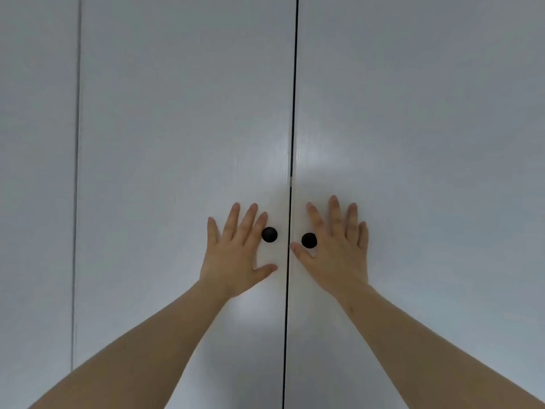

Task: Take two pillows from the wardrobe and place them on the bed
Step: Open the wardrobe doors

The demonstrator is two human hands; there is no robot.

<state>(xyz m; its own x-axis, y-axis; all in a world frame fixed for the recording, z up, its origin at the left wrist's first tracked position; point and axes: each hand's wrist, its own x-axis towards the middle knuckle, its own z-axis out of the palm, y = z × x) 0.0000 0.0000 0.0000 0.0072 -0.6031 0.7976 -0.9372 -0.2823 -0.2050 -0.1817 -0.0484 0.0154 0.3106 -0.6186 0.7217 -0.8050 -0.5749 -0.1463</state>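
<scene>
Closed, both white wardrobe doors [182, 128] met at a dark centre seam; pillows not visible. Left knob [269, 234]: black, round, touching the index finger of the left hand [236, 255]. Right knob [309, 240]: black, round, between thumb and index finger of the right hand [339, 255]. Both hands: fingers spread, backs facing the camera, gripping nothing, close to the doors; contact uncertain.

— How are the doors set?
— The left door [182, 143] is met by the right door [413, 143] at a middle seam; one knob [269, 234] is fixed on each (the other knob [309, 240] just across).
— And the hands?
— The left hand [236, 252] is spread beside the left one, the right hand [339, 252] beside the right.
</scene>
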